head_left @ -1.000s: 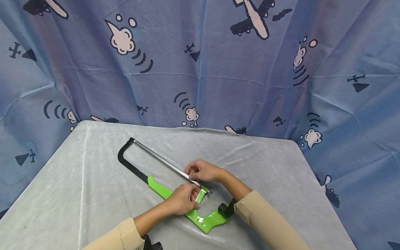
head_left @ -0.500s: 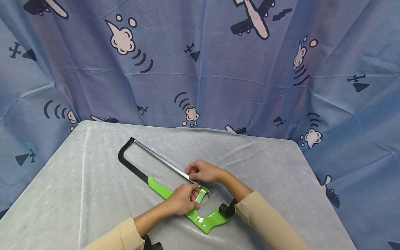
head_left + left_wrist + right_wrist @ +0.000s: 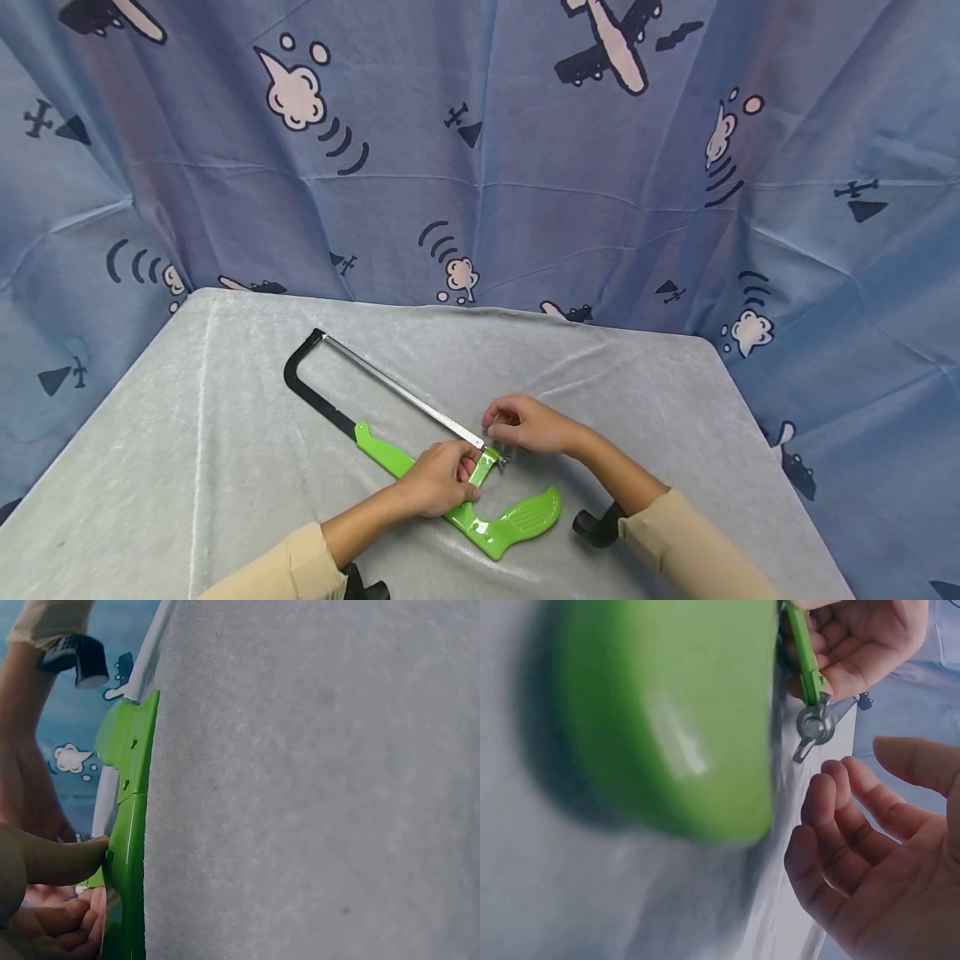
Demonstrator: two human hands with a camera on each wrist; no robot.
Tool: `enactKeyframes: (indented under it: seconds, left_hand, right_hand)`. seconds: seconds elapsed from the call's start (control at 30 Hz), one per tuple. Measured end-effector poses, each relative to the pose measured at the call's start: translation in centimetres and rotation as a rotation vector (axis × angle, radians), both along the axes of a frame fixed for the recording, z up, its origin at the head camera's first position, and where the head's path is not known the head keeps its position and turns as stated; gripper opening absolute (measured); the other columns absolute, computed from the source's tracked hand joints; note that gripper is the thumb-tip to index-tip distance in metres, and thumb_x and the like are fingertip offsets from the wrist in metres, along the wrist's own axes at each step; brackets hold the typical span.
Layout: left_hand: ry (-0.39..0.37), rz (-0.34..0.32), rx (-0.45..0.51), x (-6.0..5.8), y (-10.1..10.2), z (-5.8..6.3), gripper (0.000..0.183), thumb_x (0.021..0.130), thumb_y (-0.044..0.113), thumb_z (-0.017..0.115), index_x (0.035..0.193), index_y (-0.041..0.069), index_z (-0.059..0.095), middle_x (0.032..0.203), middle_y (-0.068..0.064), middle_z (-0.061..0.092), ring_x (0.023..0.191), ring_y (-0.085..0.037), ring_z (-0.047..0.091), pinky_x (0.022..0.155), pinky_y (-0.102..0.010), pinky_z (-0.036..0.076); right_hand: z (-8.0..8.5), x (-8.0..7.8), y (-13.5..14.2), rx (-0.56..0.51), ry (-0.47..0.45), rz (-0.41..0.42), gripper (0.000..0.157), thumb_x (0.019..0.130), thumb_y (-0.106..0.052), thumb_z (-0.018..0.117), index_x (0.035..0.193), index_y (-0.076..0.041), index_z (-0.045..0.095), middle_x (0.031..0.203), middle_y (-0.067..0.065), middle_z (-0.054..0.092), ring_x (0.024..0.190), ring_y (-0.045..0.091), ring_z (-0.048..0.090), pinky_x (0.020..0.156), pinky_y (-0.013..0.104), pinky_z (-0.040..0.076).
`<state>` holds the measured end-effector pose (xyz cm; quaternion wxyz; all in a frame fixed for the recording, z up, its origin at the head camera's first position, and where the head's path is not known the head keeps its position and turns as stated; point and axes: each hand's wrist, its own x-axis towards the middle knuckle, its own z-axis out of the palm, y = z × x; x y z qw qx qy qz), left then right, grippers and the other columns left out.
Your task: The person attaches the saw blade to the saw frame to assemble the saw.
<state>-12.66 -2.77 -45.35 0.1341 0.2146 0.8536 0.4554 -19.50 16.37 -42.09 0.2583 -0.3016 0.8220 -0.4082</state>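
Observation:
A hacksaw with a green and black frame (image 3: 382, 452) lies on the table in the head view. Its silver blade (image 3: 397, 389) runs diagonally from the black far end to the green post by the handle (image 3: 532, 514). My left hand (image 3: 437, 481) grips the frame at that post, thumb against the green part in the left wrist view. Just beyond the post, my right hand (image 3: 538, 425) hovers with fingers loosely bent and nothing between them. In the right wrist view a metal wing nut (image 3: 815, 726) sits at the post's end, close to the fingertips but apart from them.
A pale grey cloth covers the table (image 3: 247, 483). Behind it hangs a blue curtain (image 3: 540, 150) printed with planes and clouds. Black camera mounts (image 3: 597, 527) sit on both wrists, the right one near the saw handle.
My right hand has let go of the blade's near end and moved right, to beside the wing nut. The left hand and the hacksaw have stayed in place.

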Motion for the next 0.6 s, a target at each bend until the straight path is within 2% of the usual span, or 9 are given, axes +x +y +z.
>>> enactKeyframes:
  seconds: [0.3, 0.6]
  left_hand:
    - [-0.013, 0.006, 0.008, 0.0, 0.0, 0.0, 0.030, 0.067, 0.000, 0.075, 0.093, 0.003, 0.060, 0.072, -0.001, 0.055, 0.064, -0.004, 0.048, 0.059, -0.019, 0.042]
    - [-0.022, 0.000, 0.005, 0.2, 0.2, 0.2, 0.030, 0.068, 0.000, 0.074, 0.094, 0.002, 0.060, 0.073, -0.001, 0.055, 0.065, -0.004, 0.048, 0.060, -0.020, 0.042]
  right_hand:
    - [-0.1, 2.2, 2.2, 0.024, 0.066, -0.022, 0.011, 0.089, -0.005, 0.054, 0.094, 0.002, 0.061, 0.077, 0.014, 0.063, 0.064, 0.009, 0.053, 0.056, 0.024, 0.046]
    - [-0.4, 3.4, 2.6, 0.055, 0.109, -0.035, 0.006, 0.085, -0.009, 0.061, 0.090, -0.005, 0.062, 0.067, -0.001, 0.055, 0.057, 0.005, 0.048, 0.052, 0.021, 0.043]
